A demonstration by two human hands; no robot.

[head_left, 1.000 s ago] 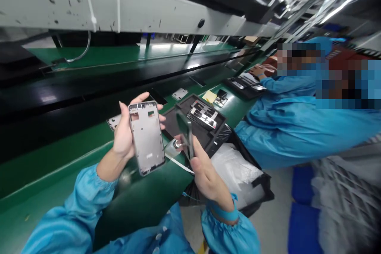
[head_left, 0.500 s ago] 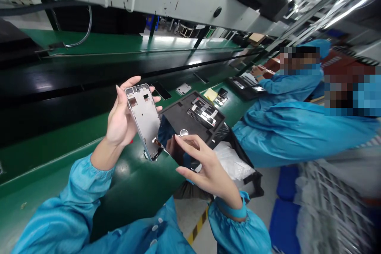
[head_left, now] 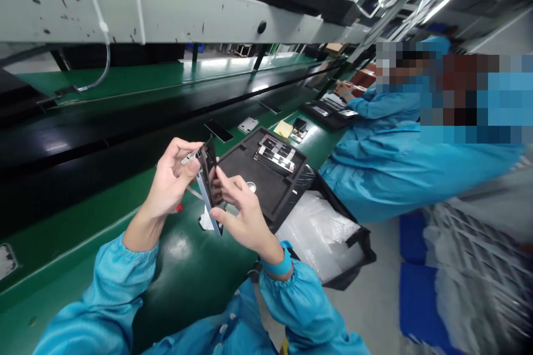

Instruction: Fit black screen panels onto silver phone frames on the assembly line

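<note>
My left hand (head_left: 172, 180) is closed around a phone frame (head_left: 204, 184) with a blue-grey edge, tilted nearly edge-on to me over the green bench. A glossy dark phone screen (head_left: 211, 162) lies along the frame's right side, its top edge standing a little away from it. My right hand (head_left: 245, 216) grips the screen, fingertips on the glass and thumb at the lower edge of the phone. How far the screen is seated in the frame cannot be made out. Behind the phone, a small white piece (head_left: 205, 221) shows on the bench.
A black tray (head_left: 237, 177) to the right holds a stack of phone screens (head_left: 275, 155). Beyond it lie a dark phone (head_left: 219, 131), a grey metal part (head_left: 249, 124) and yellow paper (head_left: 283, 128). Clear plastic bags (head_left: 318, 233) sit below right. Co-workers in blue sleeves (head_left: 375, 177) work at right.
The screen, earlier hinged open beside the frame, is now against it. My right hand has moved left with it, and my left hand has turned the frame edge-on. The head view has shifted.
</note>
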